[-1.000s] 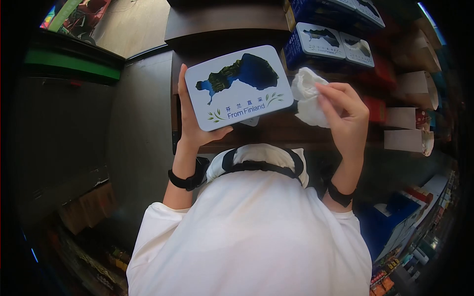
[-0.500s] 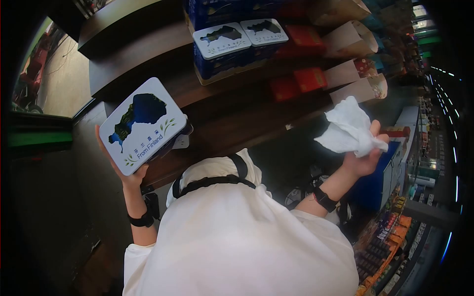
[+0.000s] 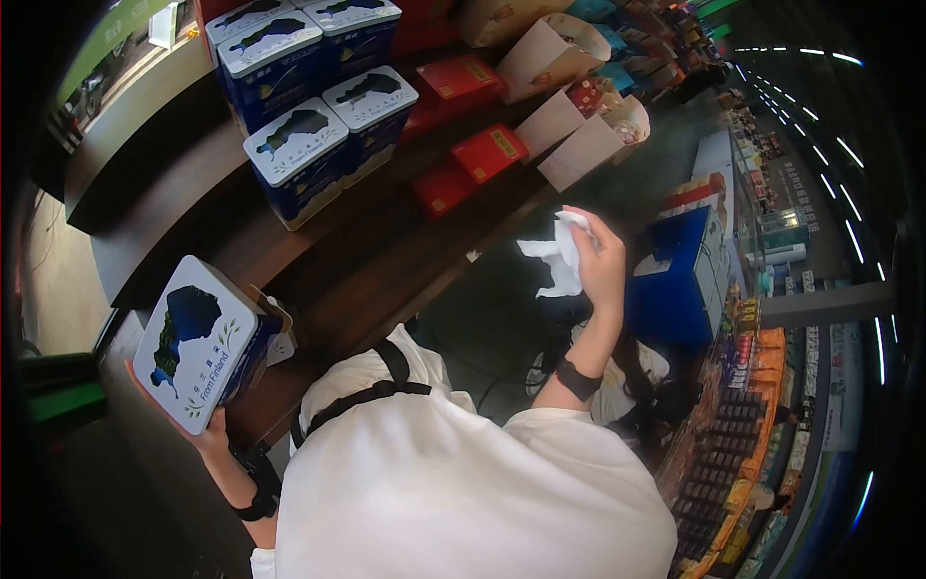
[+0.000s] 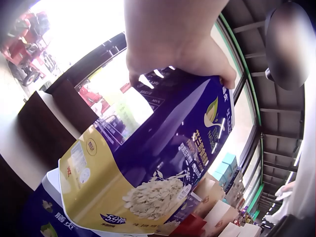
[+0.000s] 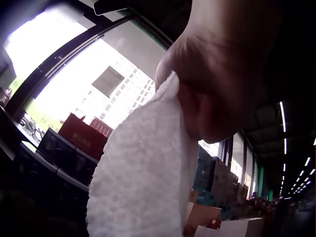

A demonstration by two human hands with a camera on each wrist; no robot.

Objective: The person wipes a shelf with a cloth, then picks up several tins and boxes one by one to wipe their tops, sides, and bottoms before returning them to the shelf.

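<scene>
My left hand (image 3: 209, 439) grips a large oat tin (image 3: 191, 343) by its side, fingers along one edge and thumb at the near corner. Its white lid carries a dark map shape and "From Finland"; in the left wrist view the blue and gold wall (image 4: 168, 163) shows a heap of oats. Held tilted, the tin overlaps another white-lidded tin (image 3: 282, 340) behind it. Off to the right, my right hand (image 3: 604, 262) pinches a crumpled white paper towel (image 3: 558, 262), which hangs loose from the fingers, well apart from the tin.
Several matching tins (image 3: 294, 145) stand on the dark stepped wooden shelf (image 3: 352, 251). Beyond them are red boxes (image 3: 492, 151) and pale paper bags (image 3: 584, 159). A blue box (image 3: 675, 275) stands to the right, beside shelves of packaged goods (image 3: 719, 454).
The head view has swung to the right. My right hand has carried the paper towel from beside the lid out to the right. The left hand keeps its hold on the tin.
</scene>
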